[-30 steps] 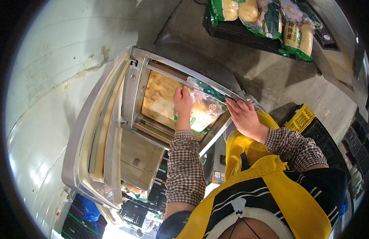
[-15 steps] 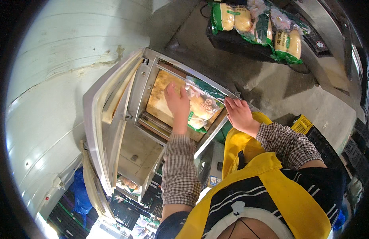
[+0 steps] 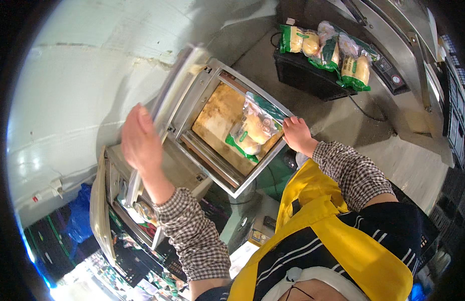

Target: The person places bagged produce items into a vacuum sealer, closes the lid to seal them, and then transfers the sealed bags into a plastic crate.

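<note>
A chamber vacuum sealer with a metal rim [image 3: 227, 189] stands before me with its lid [image 3: 178, 88] raised on the left. Inside the chamber lies a clear, green-edged bag of pale lotus root [image 3: 256, 128], toward the right side of the stained yellowish base plate [image 3: 215, 113]. My left hand [image 3: 142, 143] is off the bag, beside the lid, fingers stretched upward and slightly blurred; whether it touches the lid I cannot tell. My right hand [image 3: 299, 134] has its fingers curled over the chamber's right rim, close to the bag's edge.
Several similar filled bags [image 3: 354, 70] lie on a black crate [image 3: 313, 78] at the back right. Left of me is a second machine with a raised lid [image 3: 103, 210]. A pale wall [image 3: 82, 90] rises at the left, with blue plastic [image 3: 81, 210] below.
My left hand has left the bag and moved left to the raised lid, which now stands differently, more edge-on. My right hand stays at the rim. The view has shifted slightly.
</note>
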